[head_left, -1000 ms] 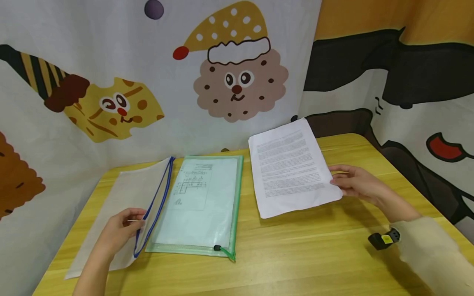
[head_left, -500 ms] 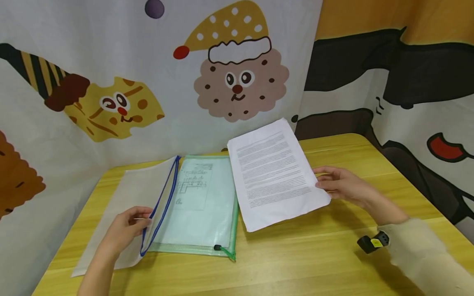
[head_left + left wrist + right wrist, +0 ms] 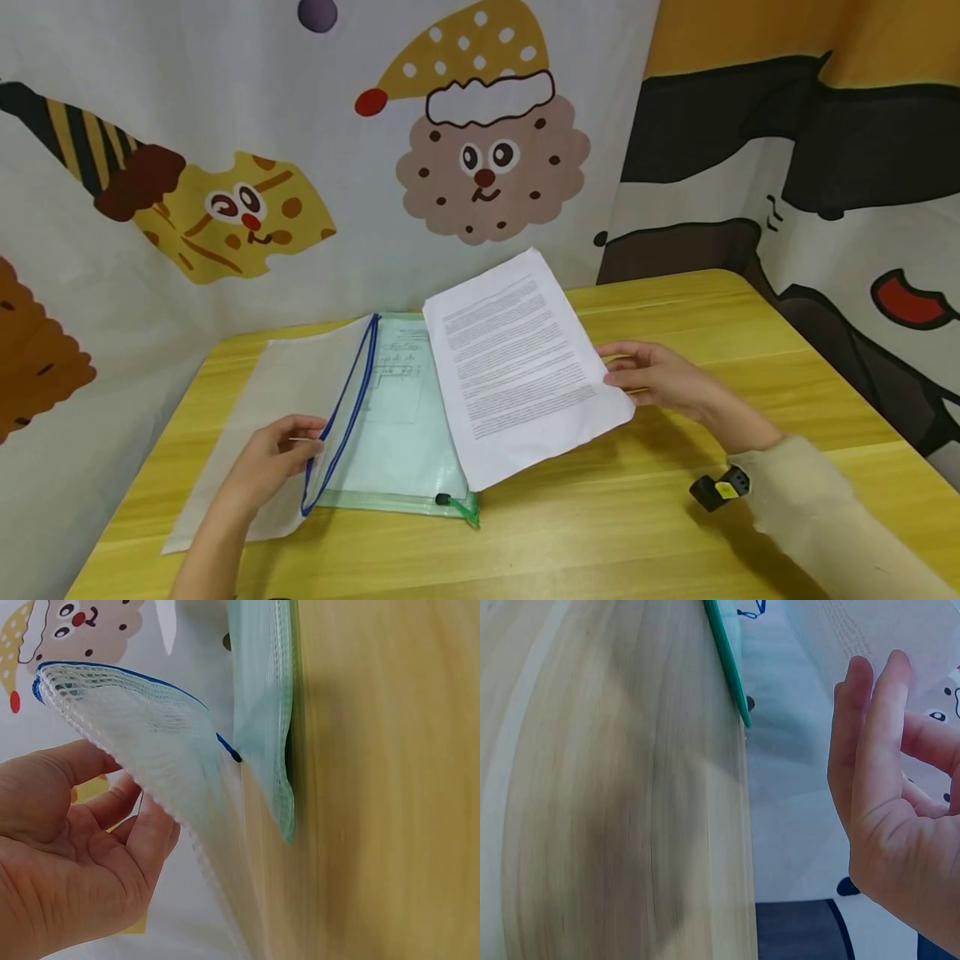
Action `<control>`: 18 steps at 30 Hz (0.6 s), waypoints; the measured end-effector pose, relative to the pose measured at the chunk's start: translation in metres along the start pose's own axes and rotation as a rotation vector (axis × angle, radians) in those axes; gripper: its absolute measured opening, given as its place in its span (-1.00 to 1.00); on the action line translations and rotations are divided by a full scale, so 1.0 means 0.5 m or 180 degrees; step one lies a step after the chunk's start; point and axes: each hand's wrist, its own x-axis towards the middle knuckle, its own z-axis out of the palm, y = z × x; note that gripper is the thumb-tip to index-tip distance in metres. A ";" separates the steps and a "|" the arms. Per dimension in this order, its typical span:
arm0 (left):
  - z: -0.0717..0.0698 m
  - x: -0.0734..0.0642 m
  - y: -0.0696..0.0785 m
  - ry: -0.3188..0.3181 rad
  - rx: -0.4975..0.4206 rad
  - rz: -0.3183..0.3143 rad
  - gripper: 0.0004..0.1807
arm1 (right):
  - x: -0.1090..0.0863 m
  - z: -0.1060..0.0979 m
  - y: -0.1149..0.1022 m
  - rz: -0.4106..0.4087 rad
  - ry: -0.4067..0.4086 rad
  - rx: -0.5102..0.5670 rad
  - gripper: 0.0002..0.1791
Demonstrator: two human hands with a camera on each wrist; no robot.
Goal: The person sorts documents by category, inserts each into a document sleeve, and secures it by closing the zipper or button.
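Observation:
My left hand (image 3: 273, 462) pinches the edge of a whitish mesh zip pouch (image 3: 288, 367) with blue zipper trim, and its mouth gapes toward the right. In the left wrist view the pouch (image 3: 142, 712) stands lifted at that edge, fingers behind it. The right hand (image 3: 663, 379) holds a printed paper sheet (image 3: 525, 375) by its right edge, tilted and raised off the table. Under the sheet's left side and the blue-trimmed edge lies a green zip pouch (image 3: 397, 467) with a drawing inside; its right part is hidden by the sheet.
Everything is over a yellow wood-grain table (image 3: 600, 533). A cartoon-printed curtain (image 3: 360, 250) hangs right behind its far edge. A black device (image 3: 720, 487) is strapped at the right wrist, by the pale sleeve (image 3: 817, 508).
The right hand has carried the paper leftward, from beside the green pouch to partly over it. My left hand has shifted slightly right, drawing the blue-trimmed pouch further over the green one.

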 end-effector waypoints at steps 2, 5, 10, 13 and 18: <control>0.003 0.001 0.003 -0.0019 -0.0014 0.0022 -0.63 | 0.006 0.008 -0.001 0.0028 -0.0028 0.0014 -0.40; 0.007 0.002 0.005 -0.0043 -0.0039 0.0024 -0.64 | 0.017 0.019 -0.002 0.0058 -0.0074 0.0012 -0.37; 0.014 0.001 0.009 -0.0051 -0.0081 -0.0004 -0.64 | 0.036 0.039 0.000 0.0077 -0.0167 0.0065 -0.38; 0.017 0.001 0.008 -0.0050 -0.0093 0.0002 -0.65 | 0.048 0.052 0.001 0.0104 -0.0206 0.0123 -0.40; 0.020 0.003 0.005 -0.0071 -0.0095 0.0016 -0.65 | 0.067 0.077 0.003 0.0145 -0.0268 0.0210 -0.42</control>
